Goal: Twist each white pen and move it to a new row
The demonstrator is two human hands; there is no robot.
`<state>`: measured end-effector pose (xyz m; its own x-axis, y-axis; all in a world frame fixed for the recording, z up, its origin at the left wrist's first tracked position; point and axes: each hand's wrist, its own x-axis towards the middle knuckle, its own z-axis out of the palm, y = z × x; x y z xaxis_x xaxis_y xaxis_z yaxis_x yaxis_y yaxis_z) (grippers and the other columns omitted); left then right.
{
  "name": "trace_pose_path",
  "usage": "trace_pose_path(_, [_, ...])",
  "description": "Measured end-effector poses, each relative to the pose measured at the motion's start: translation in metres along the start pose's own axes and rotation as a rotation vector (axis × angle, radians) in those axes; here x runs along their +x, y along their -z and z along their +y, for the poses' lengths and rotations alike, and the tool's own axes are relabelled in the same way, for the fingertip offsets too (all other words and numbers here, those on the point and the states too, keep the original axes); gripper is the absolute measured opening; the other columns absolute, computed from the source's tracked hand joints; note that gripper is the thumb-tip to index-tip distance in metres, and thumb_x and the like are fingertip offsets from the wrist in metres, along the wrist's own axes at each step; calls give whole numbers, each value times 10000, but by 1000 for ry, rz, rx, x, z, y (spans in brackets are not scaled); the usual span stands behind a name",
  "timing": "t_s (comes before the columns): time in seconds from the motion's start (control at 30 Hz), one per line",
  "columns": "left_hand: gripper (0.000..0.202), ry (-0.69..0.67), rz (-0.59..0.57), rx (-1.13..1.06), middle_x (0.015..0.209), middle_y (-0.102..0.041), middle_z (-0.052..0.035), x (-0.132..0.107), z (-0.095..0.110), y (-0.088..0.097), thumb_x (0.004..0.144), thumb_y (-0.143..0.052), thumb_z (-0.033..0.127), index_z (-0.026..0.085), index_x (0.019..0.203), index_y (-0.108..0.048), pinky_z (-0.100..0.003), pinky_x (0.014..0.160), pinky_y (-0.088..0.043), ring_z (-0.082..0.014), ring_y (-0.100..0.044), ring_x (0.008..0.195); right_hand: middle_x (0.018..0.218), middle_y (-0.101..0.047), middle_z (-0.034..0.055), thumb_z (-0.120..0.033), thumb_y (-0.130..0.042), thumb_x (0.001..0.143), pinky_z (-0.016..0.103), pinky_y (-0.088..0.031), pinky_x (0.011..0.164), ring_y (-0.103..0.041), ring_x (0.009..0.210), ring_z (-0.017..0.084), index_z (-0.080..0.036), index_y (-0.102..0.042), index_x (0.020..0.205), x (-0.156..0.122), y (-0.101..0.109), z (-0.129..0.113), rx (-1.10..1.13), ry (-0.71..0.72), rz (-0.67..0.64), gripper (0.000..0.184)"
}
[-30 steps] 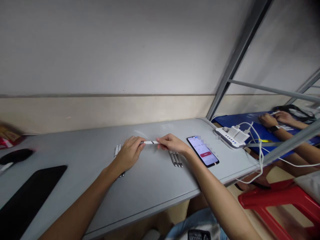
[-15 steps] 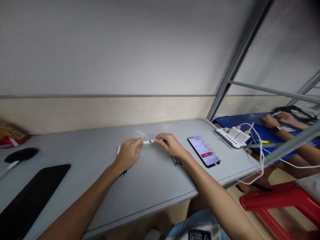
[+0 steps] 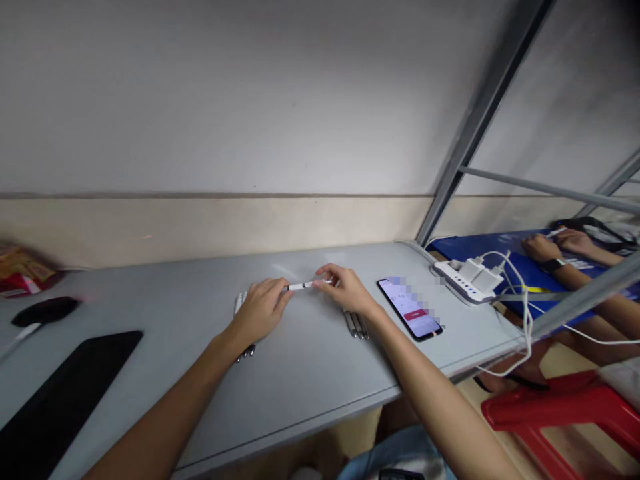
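A thin white pen (image 3: 299, 287) with dark bands is held level just above the grey desk (image 3: 310, 373). My left hand (image 3: 264, 305) is closed around its left end. At its other end, my right hand (image 3: 344, 291) pinches it between thumb and fingers. Several pens (image 3: 246, 352) lie side by side beneath my left hand, partly hidden by it. Near my right wrist rest several more pens (image 3: 356, 325), their upper parts covered by the hand.
A lit phone (image 3: 410, 308) lies right of my right arm, with a power strip (image 3: 463, 283) and white cables beyond it. A black flat pad (image 3: 75, 393) is at left. Past the metal frame (image 3: 480, 120), another person's hands (image 3: 543, 247) work over a blue surface. A red stool (image 3: 555, 407) stands below.
The fingers of my right hand have lifted and spread a little on the pen, and more of its length shows. My left fingers lie slightly flatter. The view has shifted slightly.
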<state>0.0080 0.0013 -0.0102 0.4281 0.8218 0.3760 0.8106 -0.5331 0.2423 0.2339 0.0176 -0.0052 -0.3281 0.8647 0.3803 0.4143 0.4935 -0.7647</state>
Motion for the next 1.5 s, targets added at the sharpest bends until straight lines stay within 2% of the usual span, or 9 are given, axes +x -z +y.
trace_pose_path(0.1, [245, -10, -19, -13, 900, -630, -46, 0, 0, 1, 957, -324, 340, 209, 945, -530, -345, 782, -359, -212, -560, 861, 667, -585, 3, -352, -523, 885, 234, -362, 597, -489, 607, 117, -154, -644, 803, 0, 1, 1, -43, -31, -44, 246])
trace_pose_path(0.17, [224, 1, -30, -38, 928, -640, -41, 0, 0, 0, 958, -327, 336, 216, 998, -512, -354, 806, -356, -207, -573, 866, 774, -616, 14, -283, -594, 829, 230, -376, 632, -524, 690, 124, -162, -644, 855, 0, 3, 0, -40, 30, -11, 133])
trace_pose_path(0.27, [203, 20, -39, -68, 934, -650, -32, 1, 0, 0, 960, -328, 337, 220, 1028, -479, -361, 828, -351, -197, -586, 849, 844, -634, 23, -281, -620, 815, 232, -382, 656, -540, 733, 128, -170, -650, 964, 0, 4, -1, -38, 48, -6, 188])
trace_pose_path(0.4, [198, 7, -51, -45, 898, -651, -16, 1, 0, 0, 961, -329, 339, 222, 974, -489, -352, 811, -342, -191, -587, 805, 731, -630, 12, -271, -540, 881, 232, -357, 617, -504, 641, 113, -155, -667, 884, -1, 4, -3, -112, 28, -77, 171])
trace_pose_path(0.57, [257, -4, -79, -18, 821, -635, -11, 1, -2, -2, 973, -285, 344, 220, 965, -510, -319, 736, -356, -184, -573, 737, 857, -638, 25, -157, -669, 763, 227, -384, 663, -540, 740, 126, -168, -637, 887, 0, 1, -2, -158, 138, -17, 129])
trace_pose_path(0.73, [336, -48, -28, 8, 812, -610, -35, 1, -5, -4, 975, -251, 316, 202, 875, -552, -310, 704, -368, -183, -541, 753, 825, -646, 33, -176, -559, 877, 239, -392, 666, -546, 721, 125, -169, -653, 886, 0, -3, 2, -182, 117, -14, 95])
trace_pose_path(0.97, [348, -5, -25, 71, 735, -572, -22, 1, -1, -4, 978, -233, 307, 209, 783, -504, -314, 668, -348, -183, -519, 704, 888, -607, 38, -53, -628, 767, 253, -420, 721, -547, 793, 141, -181, -649, 883, 0, -5, 3, -192, 174, 6, 174])
trace_pose_path(1.17, [319, -11, -16, 60, 773, -593, -24, 0, 2, -2, 972, -265, 302, 208, 802, -517, -322, 712, -351, -195, -535, 784, 918, -676, 51, -221, -619, 858, 290, -412, 800, -564, 847, 164, -189, -678, 1006, -1, -5, 0, -245, 218, -53, 162])
trace_pose_path(1.5, [294, -2, -28, 1, 864, -633, -22, 0, 0, -4, 970, -297, 334, 215, 902, -557, -345, 771, -347, -202, -546, 870, 905, -689, 59, -194, -603, 871, 264, -421, 768, -593, 827, 154, -176, -702, 955, 0, -4, 2, -276, 223, -93, 131])
